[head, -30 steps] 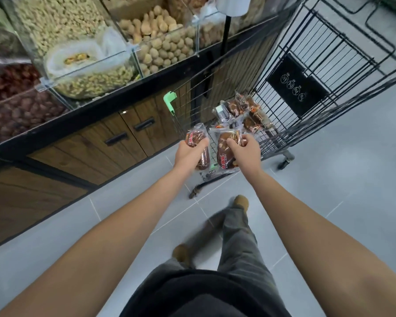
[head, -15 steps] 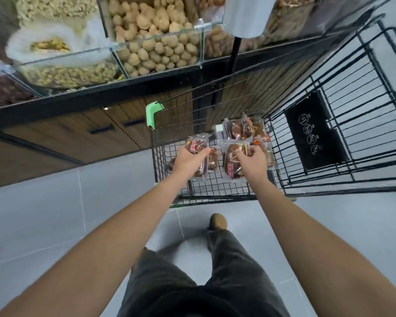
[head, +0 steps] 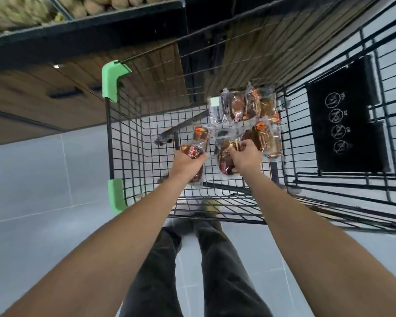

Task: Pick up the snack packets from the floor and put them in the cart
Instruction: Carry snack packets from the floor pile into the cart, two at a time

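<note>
Where half a second ago they hung over the near end of the cart point(head: 111, 143), the left packet point(head: 192, 153) and right packet point(head: 224, 163) are now lower, inside the basket and close above its wire bottom. They are also nearer the pile point(head: 249, 110) of like packets lying at its far right. The left hand point(head: 186, 163) grips the left packet with fingers curled round its middle, and the packet's lower end sticks out below the wrist. The right hand point(head: 246, 156) holds the right packet with fingers bunched on its upper edge, just beside the pile. The hands are near each other but apart. The view has tipped more steeply down, so the nut bins point(head: 21, 12) have slid to the top edge. Green guards point(head: 113, 80) cap the cart's left corners, and a black sign point(head: 343, 115) sits on the wire panel at right. Grey floor point(head: 32, 175) and dark trousers point(head: 215, 271) show below.
</note>
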The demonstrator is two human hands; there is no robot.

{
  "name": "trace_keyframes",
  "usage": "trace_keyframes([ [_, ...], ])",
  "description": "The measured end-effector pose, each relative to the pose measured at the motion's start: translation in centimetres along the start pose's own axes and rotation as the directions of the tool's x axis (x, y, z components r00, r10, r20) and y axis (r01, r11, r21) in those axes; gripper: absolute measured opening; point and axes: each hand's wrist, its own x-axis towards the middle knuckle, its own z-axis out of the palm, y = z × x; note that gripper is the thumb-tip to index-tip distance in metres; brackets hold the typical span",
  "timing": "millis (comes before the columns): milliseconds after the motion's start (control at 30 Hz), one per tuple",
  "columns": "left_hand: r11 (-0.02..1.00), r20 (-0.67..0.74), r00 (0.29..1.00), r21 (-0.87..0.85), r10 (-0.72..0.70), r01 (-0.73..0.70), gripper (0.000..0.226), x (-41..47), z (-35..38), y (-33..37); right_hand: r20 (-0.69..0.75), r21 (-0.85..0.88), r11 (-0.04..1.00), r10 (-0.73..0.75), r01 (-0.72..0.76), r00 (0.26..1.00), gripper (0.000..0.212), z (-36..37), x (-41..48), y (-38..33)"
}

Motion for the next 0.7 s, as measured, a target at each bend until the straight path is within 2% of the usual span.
trace_keyframes([
  [67,0.999,-0.011,0.999,-0.026,-0.033,0.033,0.025,2.4,0.8,-0.2,-0.001,-0.012,1.000,-0.018,0.018,1.000,0.035,1.1,1.4,0.3],
  [133,0.998,-0.021,0.999,-0.064,-0.026,0.025,0.049,4.4,1.5,0.1,-0.019,-0.008,0.999,-0.039,0.039,0.999,0.034,2.0,2.7,0.4],
  [200,0.996,-0.050,0.999,-0.085,-0.018,0.014,0.060,6.0,2.0,0.7,-0.035,0.003,0.999,-0.051,0.051,0.998,0.033,2.7,3.9,0.1],
  [400,0.997,-0.070,0.994,-0.014,0.079,-0.080,0.060,9.2,2.4,2.5,-0.062,-0.015,0.996,-0.093,0.092,0.994,0.017,3.8,6.1,-0.3],
  [533,0.998,-0.054,0.996,0.009,0.064,-0.063,0.056,9.2,2.6,2.3,-0.073,-0.008,0.994,-0.111,0.110,0.991,0.030,4.0,5.9,-0.3],
  [700,0.995,-0.005,0.995,0.013,0.097,-0.096,0.043,7.9,2.1,1.8,-0.050,-0.013,0.989,-0.147,0.146,0.988,0.035,3.5,4.6,-0.9],
])
